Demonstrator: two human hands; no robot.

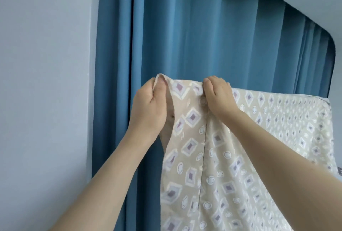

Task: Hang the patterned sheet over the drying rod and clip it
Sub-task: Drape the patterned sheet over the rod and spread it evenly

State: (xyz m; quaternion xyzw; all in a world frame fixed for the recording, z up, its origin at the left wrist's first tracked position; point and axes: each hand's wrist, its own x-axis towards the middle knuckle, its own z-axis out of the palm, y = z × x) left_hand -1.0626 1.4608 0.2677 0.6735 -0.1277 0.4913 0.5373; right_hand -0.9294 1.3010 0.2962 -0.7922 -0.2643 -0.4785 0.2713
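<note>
Both hands (148, 105) (218, 95) grip the sheet's (240, 156) top edge.

Even, soft daylight, moderately bright; no glare. Faint shadow under the hands on the sheet (240, 156). Wide-angle bending curves the curtain (203, 36) top and wall (42, 82) edge. Slight overall softness; sheet's far right end washed pale.

Both arms raised. Left hand (148, 104) pinches the patterned sheet (231, 156) at its top corner; right hand (218, 94) grips its top edge just beside (fingers curled over).
</note>
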